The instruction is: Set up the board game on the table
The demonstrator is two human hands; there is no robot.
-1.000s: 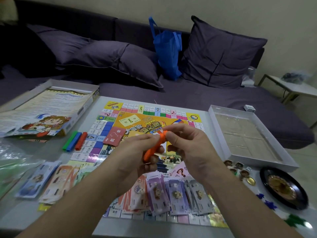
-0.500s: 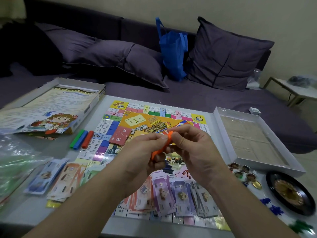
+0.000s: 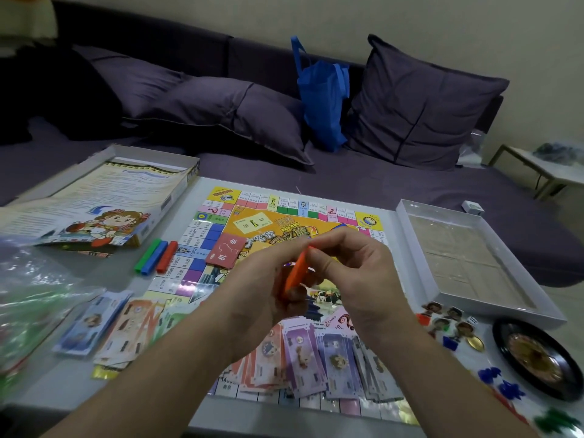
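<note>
Orange stick (image 3: 297,271) still in both hands' grip.

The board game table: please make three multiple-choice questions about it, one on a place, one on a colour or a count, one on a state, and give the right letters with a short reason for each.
1. Where do the three coloured sticks lie?
A. on the table, beside the board's left edge
B. in the white tray
C. on the sofa

2. What colour is the piece held in both hands?
A. green
B. orange
C. blue

3. What is the state of the white tray to the right of the board?
A. covered by a lid
B. upside down
C. open, with nothing loose in it

Answers:
1 A, they rest by the game board.
2 B, orange shows between the left hand and the right hand.
3 C, only its pale insert shows.
</note>
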